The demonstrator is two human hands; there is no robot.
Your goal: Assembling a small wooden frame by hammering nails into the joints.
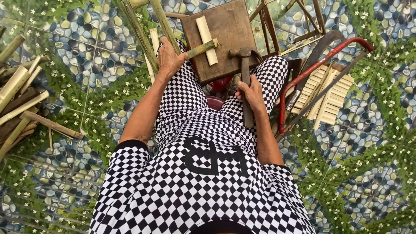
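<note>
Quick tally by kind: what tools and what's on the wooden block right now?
Hammer, in the right hand: 1
Red-framed saw: 1
Pale bamboo slat on the wooden block: 1
Green bamboo strip, by the left hand: 1
Total: 4

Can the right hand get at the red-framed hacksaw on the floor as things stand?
Probably not at once: the right hand is closed around the wooden-handled hammer; the red-framed hacksaw lies uncovered just beside that knee.

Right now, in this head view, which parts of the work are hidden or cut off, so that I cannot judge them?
- Hammer: the right hand covers the middle of its handle.
- Green bamboo strips: their far ends are cut off by the top edge.
- Under the wooden block: the block and the knees hide its support.
- Left hand: its fingers curl out of sight round the bamboo.
- Red-framed saw: its blade teeth are too small to see.
</note>
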